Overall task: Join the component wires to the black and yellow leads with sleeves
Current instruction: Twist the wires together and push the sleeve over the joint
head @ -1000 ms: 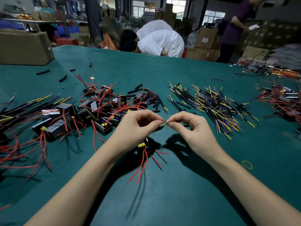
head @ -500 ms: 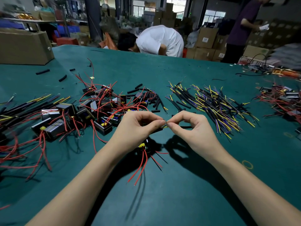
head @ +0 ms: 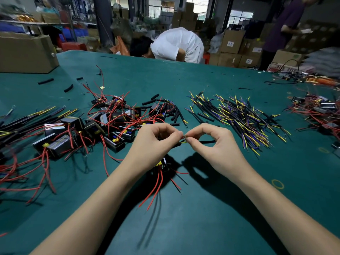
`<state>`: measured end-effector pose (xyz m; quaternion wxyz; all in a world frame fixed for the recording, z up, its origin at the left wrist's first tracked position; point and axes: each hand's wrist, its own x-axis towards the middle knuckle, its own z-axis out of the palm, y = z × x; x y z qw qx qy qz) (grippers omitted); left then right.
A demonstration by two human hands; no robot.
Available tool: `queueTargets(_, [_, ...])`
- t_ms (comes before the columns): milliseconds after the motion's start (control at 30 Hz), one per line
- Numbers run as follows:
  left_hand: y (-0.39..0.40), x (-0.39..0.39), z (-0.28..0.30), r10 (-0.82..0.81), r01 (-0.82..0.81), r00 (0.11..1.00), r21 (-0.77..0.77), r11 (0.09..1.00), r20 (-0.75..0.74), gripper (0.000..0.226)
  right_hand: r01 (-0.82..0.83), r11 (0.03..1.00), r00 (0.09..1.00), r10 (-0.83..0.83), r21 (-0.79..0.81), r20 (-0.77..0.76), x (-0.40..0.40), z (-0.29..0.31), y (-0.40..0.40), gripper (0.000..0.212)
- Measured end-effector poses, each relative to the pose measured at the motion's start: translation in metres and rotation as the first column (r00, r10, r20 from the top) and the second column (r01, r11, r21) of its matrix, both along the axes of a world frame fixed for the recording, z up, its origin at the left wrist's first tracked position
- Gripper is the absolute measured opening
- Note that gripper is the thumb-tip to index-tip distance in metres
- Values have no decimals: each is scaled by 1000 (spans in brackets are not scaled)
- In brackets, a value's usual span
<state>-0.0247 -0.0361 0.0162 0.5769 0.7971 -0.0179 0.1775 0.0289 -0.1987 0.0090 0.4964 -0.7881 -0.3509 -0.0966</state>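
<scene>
My left hand and my right hand meet fingertip to fingertip above the green table. Between them is a small joint of yellow and bare wire, pinched by both. From my right fingers a black lead runs off to the right. Below my left hand hangs a small black component with yellow tape and red wires trailing toward me. A pile of black and yellow leads lies right of my hands. Loose black sleeves lie behind them.
A heap of black components with red wires fills the left of the green table. Another wire heap sits at the far right. A cardboard box stands back left. Two persons are beyond the far edge.
My hands stay together at the joint, with small finger shifts. The black lead now shows more plainly to the right of my right fingers. The person behind bends lower.
</scene>
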Motion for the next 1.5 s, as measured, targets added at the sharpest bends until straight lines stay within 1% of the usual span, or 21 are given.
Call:
queueTargets(133, [-1,1,-1,24,-24,1000,16,1000,7,16,31,1000,998,-31,3,58,-2,1,1,12])
queueTargets(233, [-2,1,-2,35,-35,999,24,999,13,16,28,1000,997,-28,-2,71,-3,0,1,11])
queueTargets(400, [-5,-2,0,58,-58,998,80,995,8,17,6,1000,993,-4,-18,115,-4,2,1,11])
queueTargets(467, [-5,-3,2,87,-85,996,152,985,-7,19,16,999,986,-8,-47,164,-5,2,2,9])
queueTargets(500, [-5,-4,3,113,-107,993,220,970,-15,19,34,997,979,-18,-72,202,-6,1,3,7])
queueTargets(567, [-7,-5,6,170,-154,985,364,919,-11,21,74,990,963,-40,-122,266,-8,-1,4,3])
queueTargets(600, [-8,-5,7,187,-167,982,399,901,-10,22,86,987,956,-42,-139,292,-9,0,5,3])
queueTargets(667, [-8,-4,9,190,-155,981,404,902,-48,24,110,979,922,-35,-173,386,-10,1,5,4])
queueTargets(700, [-7,-3,9,176,-129,980,381,915,-91,25,141,970,885,-33,-200,465,-10,1,6,5])
queueTargets(767, [-5,-1,9,125,-60,974,320,946,-188,29,222,946,780,-26,-236,626,-10,0,7,7])
queueTargets(800, [-3,0,9,98,-31,972,295,955,-215,29,247,939,740,-23,-239,672,-9,-1,7,8])
queueTargets(833, [-2,1,8,76,-13,972,273,962,-220,26,258,937,723,-25,-236,691,-9,-2,7,8])
queueTargets(867, [-1,1,7,57,-4,978,253,967,-199,21,261,938,727,-35,-229,686,-8,-3,7,7])
queueTargets(933, [1,0,6,25,-2,995,242,970,-94,12,245,947,780,-66,-207,622,-7,-5,5,7])
queueTargets(1033, [1,-2,6,-16,-3,998,308,951,60,7,180,974,886,-100,-136,453,-6,-5,3,6])
queueTargets(1133, [1,-2,4,-74,23,990,392,920,117,3,136,989,944,-113,-53,309,-6,-4,3,6])
queueTargets(1267, [2,-2,2,-96,-8,978,496,868,184,8,108,993,964,-95,-41,248,-7,-4,3,5])
queueTargets(1400, [-1,-4,1,-92,-47,966,511,858,243,19,87,996,977,-83,-13,197,-6,-3,2,8])
queueTargets(1500, [-2,-5,1,-108,-76,953,568,820,283,23,80,997,982,-78,-7,174,-4,-2,2,7])
